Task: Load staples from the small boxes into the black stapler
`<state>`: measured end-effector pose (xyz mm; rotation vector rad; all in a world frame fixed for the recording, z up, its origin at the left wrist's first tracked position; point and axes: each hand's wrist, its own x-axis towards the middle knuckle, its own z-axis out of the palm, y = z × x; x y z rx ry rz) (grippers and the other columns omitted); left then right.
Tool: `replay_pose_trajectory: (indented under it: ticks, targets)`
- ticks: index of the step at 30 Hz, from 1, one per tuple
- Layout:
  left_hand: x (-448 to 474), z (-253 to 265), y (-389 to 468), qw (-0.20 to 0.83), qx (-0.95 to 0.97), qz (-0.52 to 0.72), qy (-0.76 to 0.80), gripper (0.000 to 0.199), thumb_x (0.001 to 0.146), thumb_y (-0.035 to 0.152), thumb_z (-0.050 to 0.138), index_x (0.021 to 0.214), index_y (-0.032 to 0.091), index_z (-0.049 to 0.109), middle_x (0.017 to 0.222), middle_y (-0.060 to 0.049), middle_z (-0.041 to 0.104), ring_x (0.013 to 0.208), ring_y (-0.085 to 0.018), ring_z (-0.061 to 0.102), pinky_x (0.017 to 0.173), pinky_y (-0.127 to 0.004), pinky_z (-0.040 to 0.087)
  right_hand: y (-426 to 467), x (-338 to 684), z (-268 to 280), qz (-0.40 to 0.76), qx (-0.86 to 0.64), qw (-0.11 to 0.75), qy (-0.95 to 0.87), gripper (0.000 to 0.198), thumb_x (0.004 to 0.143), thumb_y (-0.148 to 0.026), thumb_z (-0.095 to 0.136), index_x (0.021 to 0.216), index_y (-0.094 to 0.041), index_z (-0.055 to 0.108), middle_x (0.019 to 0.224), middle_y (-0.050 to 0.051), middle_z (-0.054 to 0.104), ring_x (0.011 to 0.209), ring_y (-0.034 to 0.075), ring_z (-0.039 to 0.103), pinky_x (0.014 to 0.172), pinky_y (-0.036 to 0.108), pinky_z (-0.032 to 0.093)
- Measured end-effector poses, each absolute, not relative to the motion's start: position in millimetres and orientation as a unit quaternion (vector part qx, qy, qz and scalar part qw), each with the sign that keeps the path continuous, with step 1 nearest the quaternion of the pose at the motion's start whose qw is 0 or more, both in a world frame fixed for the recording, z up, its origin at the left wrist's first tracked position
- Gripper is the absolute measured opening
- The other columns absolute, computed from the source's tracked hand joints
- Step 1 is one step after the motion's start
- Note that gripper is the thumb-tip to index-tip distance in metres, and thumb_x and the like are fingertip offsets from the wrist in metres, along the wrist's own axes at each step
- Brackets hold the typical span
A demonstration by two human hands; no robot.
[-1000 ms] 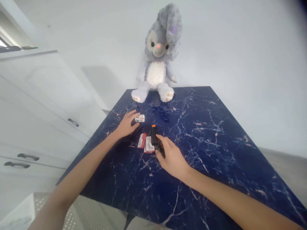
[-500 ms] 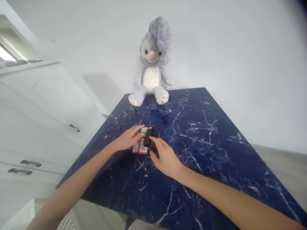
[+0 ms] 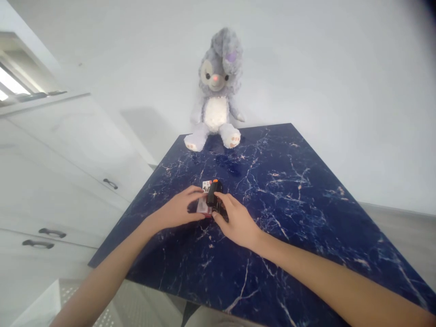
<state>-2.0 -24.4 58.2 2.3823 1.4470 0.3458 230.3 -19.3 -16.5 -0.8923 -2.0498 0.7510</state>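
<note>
A small red-and-white packet (image 3: 203, 208) lies on the dark blue marbled table, partly covered by a black object with an orange end (image 3: 213, 193); what kind of object it is I cannot make out. My left hand (image 3: 177, 208) curves round the packet's left side, fingertips at its far part and thumb at its near edge. From the right, my right hand (image 3: 238, 222) has its index finger on the black object and its thumb by the near end. Something dark between those fingers is partly hidden.
A grey-and-white plush rabbit (image 3: 217, 113) sits at the table's (image 3: 306, 204) far edge against the wall. White cabinets (image 3: 61, 172) with dark handles stand to the left. Below the near left edge is a white perforated surface (image 3: 105, 315).
My left hand has spread its thumb down to the packet's near edge, and less of the packet shows. My right hand stays at the black object. The view has shifted slightly.
</note>
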Motion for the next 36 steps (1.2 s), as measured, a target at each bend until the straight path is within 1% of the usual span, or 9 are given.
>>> replay_pose_trajectory:
  ticks: [3,6,10,13,17,22,25,31,36]
  targets:
    - [4.1,55.7,-24.5,0.138,0.833,0.114,0.524,0.076,0.071,0.042,0.079,0.139,0.029,0.050,0.145,-0.009,0.045,0.124,-0.031,0.054,0.108,-0.046,0.044,-19.2,231.3,-14.5,0.320,-0.353,0.388,-0.789,0.048,0.093,-0.027,0.056,0.139,-0.021,0.043,0.124,0.012,0.058,0.111,0.027,0.059,0.097,0.046,0.050]
    - [-0.7,46.4,-25.8,0.181,0.797,0.144,0.558,0.103,0.066,0.039,0.083,0.153,0.031,0.029,0.153,-0.011,0.039,0.126,-0.033,0.054,0.105,-0.045,0.046,-18.3,233.5,-11.5,0.332,-0.343,0.394,-0.786,0.049,0.093,-0.030,0.057,0.139,-0.021,0.043,0.125,0.012,0.058,0.114,0.027,0.057,0.099,0.047,0.048]
    - [-0.7,36.5,-25.0,0.279,0.746,0.138,0.588,0.104,0.074,0.035,0.075,0.158,0.029,0.014,0.130,-0.007,0.064,0.105,-0.029,0.067,0.090,-0.039,0.054,-17.7,235.1,-8.5,0.355,-0.337,0.400,-0.775,0.044,0.096,-0.034,0.055,0.137,-0.022,0.046,0.125,0.011,0.059,0.114,0.026,0.057,0.100,0.046,0.046]
    - [11.7,36.9,-18.8,0.306,0.739,0.139,0.584,0.091,0.078,0.031,0.068,0.156,0.031,0.021,0.111,-0.001,0.072,0.092,-0.025,0.071,0.081,-0.033,0.054,-18.0,233.6,-9.2,0.365,-0.351,0.416,-0.756,0.041,0.097,-0.034,0.052,0.137,-0.023,0.047,0.126,0.010,0.059,0.114,0.025,0.057,0.101,0.045,0.046]
    - [42.7,41.0,8.8,0.280,0.777,0.114,0.553,0.090,0.073,0.027,0.073,0.152,0.031,0.030,0.100,0.001,0.074,0.088,-0.025,0.071,0.079,-0.031,0.053,-9.8,242.9,-10.2,0.335,-0.411,0.436,-0.727,0.044,0.097,-0.036,0.050,0.138,-0.020,0.046,0.128,0.013,0.059,0.119,0.026,0.055,0.104,0.046,0.042]
    - [112.2,31.4,70.5,0.236,0.810,0.110,0.525,0.085,0.066,0.026,0.079,0.143,0.027,0.043,0.106,-0.002,0.074,0.098,-0.028,0.071,0.085,-0.033,0.052,31.9,296.7,-9.5,0.311,-0.490,0.452,-0.677,0.039,0.098,-0.040,0.045,0.132,-0.022,0.051,0.126,0.012,0.062,0.114,0.024,0.060,0.099,0.041,0.044]
    - [170.8,24.5,108.5,0.211,0.829,0.122,0.503,0.088,0.064,0.025,0.081,0.143,0.025,0.043,0.112,-0.006,0.073,0.106,-0.030,0.069,0.088,-0.033,0.052,67.3,342.9,-10.4,0.286,-0.561,0.442,-0.639,0.037,0.098,-0.045,0.045,0.127,-0.024,0.053,0.114,0.008,0.069,0.101,0.025,0.066,0.089,0.038,0.048]
    - [286.1,23.5,174.1,0.206,0.834,0.121,0.497,0.082,0.065,0.023,0.079,0.139,0.015,0.044,0.115,-0.019,0.071,0.103,-0.035,0.070,0.081,-0.035,0.053,131.0,424.2,-15.9,0.142,-0.671,0.465,-0.560,0.037,0.094,-0.045,0.046,0.120,-0.021,0.056,0.105,0.010,0.071,0.096,0.027,0.067,0.087,0.038,0.048]
    - [320.6,15.6,207.3,0.232,0.838,0.153,0.469,0.087,0.066,0.025,0.079,0.143,0.021,0.039,0.114,-0.013,0.072,0.102,-0.031,0.070,0.082,-0.033,0.052,157.6,453.7,-27.5,0.147,-0.655,0.514,-0.535,0.043,0.095,-0.048,0.043,0.124,-0.018,0.053,0.107,0.010,0.072,0.095,0.025,0.068,0.088,0.039,0.050]
